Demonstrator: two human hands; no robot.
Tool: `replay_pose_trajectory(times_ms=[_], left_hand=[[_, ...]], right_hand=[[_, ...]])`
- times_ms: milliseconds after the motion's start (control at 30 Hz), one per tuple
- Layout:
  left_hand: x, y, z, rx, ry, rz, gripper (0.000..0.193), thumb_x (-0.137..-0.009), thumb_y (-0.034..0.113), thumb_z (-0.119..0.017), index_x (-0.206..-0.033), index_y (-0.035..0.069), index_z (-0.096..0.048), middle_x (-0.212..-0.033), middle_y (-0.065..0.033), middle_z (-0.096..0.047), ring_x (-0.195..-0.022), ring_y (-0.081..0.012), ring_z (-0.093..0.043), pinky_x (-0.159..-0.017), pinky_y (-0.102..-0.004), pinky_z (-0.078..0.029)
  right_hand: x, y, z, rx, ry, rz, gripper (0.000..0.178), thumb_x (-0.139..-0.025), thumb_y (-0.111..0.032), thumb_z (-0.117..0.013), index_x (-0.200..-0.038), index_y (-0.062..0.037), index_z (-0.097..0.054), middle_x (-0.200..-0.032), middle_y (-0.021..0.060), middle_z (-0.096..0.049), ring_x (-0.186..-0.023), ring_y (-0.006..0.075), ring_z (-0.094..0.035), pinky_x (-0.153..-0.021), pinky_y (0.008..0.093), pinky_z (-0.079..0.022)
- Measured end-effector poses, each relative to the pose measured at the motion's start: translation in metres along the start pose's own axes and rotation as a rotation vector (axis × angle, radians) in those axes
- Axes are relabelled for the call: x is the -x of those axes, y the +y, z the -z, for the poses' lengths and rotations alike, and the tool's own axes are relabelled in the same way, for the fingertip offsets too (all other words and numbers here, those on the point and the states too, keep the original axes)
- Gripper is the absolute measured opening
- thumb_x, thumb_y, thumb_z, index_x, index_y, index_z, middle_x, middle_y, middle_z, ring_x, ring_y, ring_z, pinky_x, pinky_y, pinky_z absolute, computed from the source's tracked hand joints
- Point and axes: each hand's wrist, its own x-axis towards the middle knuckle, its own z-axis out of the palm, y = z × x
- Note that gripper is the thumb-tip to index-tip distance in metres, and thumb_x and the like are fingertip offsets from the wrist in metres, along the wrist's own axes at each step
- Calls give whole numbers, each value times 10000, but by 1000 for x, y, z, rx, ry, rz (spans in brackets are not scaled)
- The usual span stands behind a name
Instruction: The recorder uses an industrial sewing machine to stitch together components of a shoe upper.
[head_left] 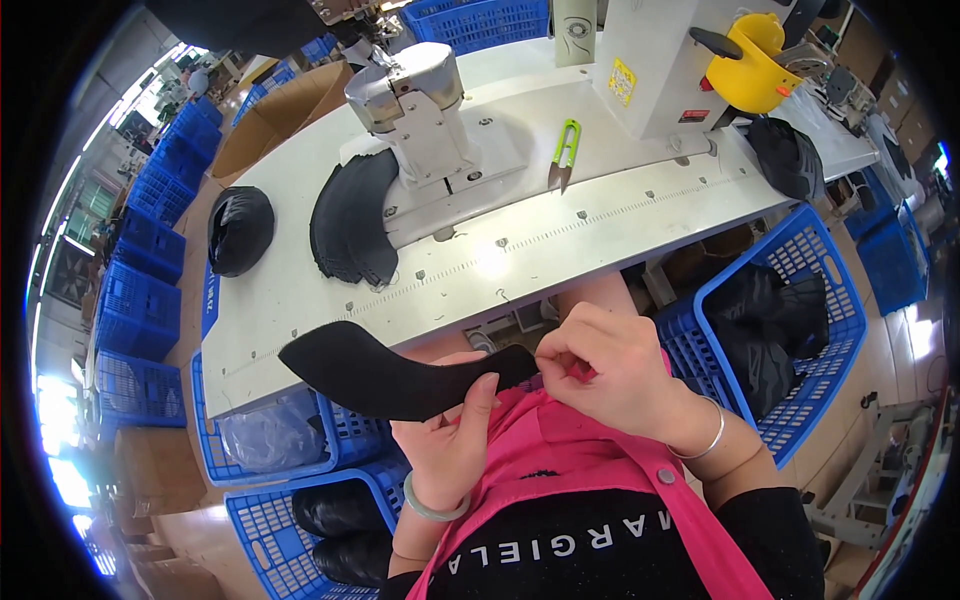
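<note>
A curved black fabric piece [375,375] is held over my lap, its broad end reaching left over the table edge. My left hand [447,440] grips it near the middle, thumb on top and fingers underneath. At its narrow right end, my right hand [600,365] is closed in a pinch, fingertips against the edge. Beyond them on the table, a stack of similar curved black pieces [352,220] lies beside the post of a sewing machine [425,120]. Green-handled thread snips [565,155] lie to the right of the post.
A black shoe upper [240,230] sits at the table's left end, another [785,158] at the right. Blue baskets holding black uppers [755,340] and a plastic bag [270,435] flank my lap. A yellow cup [750,65] hangs by the machine body.
</note>
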Motion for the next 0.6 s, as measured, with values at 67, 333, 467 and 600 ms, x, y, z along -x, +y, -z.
replay_pose_trajectory(times_ms=[67, 333, 467, 600], left_hand=[[0, 1, 1, 77, 30, 88, 169, -819, -81, -632, -987, -70, -621, -875, -86, -645, -660, -92, -600, -609, -187, -471], [1, -5, 0, -70, 1, -10, 147, -815, -68, -646, -962, -62, -634, -850, -82, -650, -650, -88, -600, -610, -184, -473], [0, -4, 0, 22, 30, 34, 155, -814, -68, -648, -968, -64, -630, -854, -84, -649, -650, -88, -600, -601, -182, -473], [-2, -2, 0, 88, 43, 104, 169, -814, -72, -646, -981, -68, -622, -858, -85, -646, -652, -91, -601, -595, -184, -476]], right_hand=[[-3, 4, 2, -2, 31, -12, 164, -653, 77, -689, -764, -24, -622, -664, 41, -549, -534, 124, -567, -477, 214, -451], [-2, 3, -3, 39, 32, 51, 177, -636, 85, -680, -762, -26, -624, -672, 50, -558, -537, 148, -573, -468, 233, -441], [-3, 5, 2, -2, 61, 29, 165, -640, 61, -697, -764, -30, -637, -686, 57, -570, -538, 168, -576, -470, 235, -445], [0, 6, 0, -21, 64, 21, 168, -620, 71, -684, -732, -35, -620, -678, 56, -563, -534, 168, -570, -467, 241, -446]])
